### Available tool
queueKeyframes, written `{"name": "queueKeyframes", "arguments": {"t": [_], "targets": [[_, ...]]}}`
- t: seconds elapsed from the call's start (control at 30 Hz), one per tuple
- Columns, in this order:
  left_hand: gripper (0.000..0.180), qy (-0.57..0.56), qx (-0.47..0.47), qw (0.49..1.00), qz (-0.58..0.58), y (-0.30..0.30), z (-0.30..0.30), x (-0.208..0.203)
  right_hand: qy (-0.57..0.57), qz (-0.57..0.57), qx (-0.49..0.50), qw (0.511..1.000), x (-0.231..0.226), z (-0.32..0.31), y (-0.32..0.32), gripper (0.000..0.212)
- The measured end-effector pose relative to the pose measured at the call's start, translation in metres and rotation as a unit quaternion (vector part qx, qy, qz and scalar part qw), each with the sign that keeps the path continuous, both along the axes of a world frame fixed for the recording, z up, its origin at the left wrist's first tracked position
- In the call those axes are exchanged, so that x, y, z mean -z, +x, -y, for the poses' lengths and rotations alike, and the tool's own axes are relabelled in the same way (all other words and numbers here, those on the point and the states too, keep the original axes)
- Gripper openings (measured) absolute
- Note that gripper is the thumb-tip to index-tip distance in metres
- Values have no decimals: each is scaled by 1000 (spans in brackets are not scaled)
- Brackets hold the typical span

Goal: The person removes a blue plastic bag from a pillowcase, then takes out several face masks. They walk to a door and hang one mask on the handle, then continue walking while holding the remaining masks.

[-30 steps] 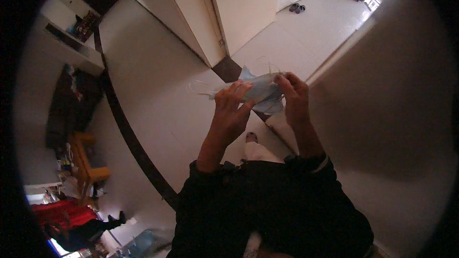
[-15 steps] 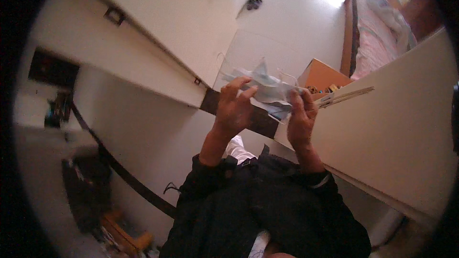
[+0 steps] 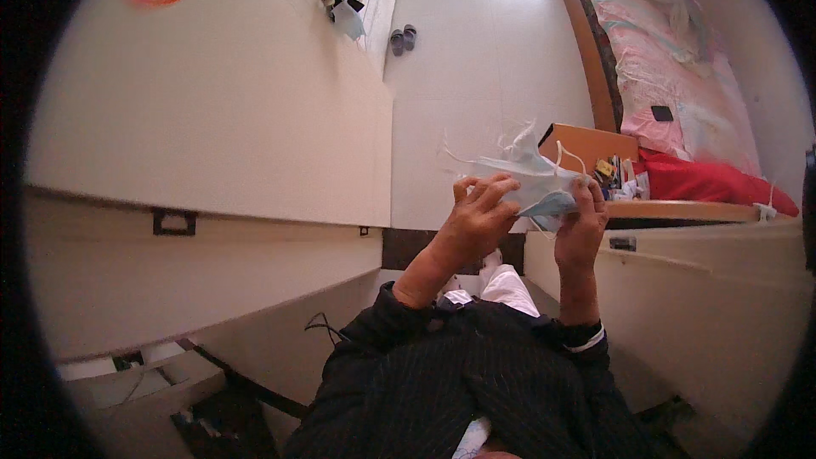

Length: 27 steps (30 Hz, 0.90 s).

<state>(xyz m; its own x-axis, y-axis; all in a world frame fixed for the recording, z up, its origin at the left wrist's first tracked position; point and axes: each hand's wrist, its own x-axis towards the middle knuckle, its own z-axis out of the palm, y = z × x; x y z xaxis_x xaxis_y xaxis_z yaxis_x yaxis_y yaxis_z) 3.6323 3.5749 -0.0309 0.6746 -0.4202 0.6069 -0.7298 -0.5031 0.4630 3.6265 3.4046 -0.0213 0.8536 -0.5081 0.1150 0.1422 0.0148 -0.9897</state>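
Note:
Held in front of me at chest height is a crumpled light-blue and white disposable face mask (image 3: 531,174). Whether it is one mask or a few bunched together I cannot tell. Thin white ear loops and frayed-looking strands stick out at its top and left. My left hand (image 3: 483,214) grips the left part, its fingers bent over the near edge. On the other side, my right hand (image 3: 585,219) pinches the mask's right end between thumb and fingers. A darker blue fold hangs between the two hands.
A white door (image 3: 212,110) stands at the left, and another white door panel (image 3: 680,289) at the right. Beyond lie a bed (image 3: 642,76) with pink bedding, an orange-brown box (image 3: 586,143) and a red cloth (image 3: 705,177). Dark slippers (image 3: 403,39) rest on the pale floor.
My view has turned, bringing the doorway straight ahead and more of the bed into sight. Both hands still hold the mask, now further right in the picture, and its folds have shifted.

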Motion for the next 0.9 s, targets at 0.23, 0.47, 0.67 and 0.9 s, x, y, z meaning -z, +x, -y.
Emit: {"name": "queueKeyframes", "arguments": {"t": [0.23, 0.47, 0.67, 0.9], "targets": [[22, -32, -6, 999, 4, 120, -21, 10, 320, -29, -128, 938, 23, -3, 133, 24], [20, 45, -131, 989, 52, 239, -24, -2, 158, -37, -310, 937, 9, -14, 260, 35], [26, 87, -52, 993, 64, 320, -13, 13, 40, -140, -274, 951, 11, -8, 336, 34], [25, 109, -31, 988, 102, 436, -33, 24, -65, -194, -277, 939, 17, -13, 444, 30]]}}
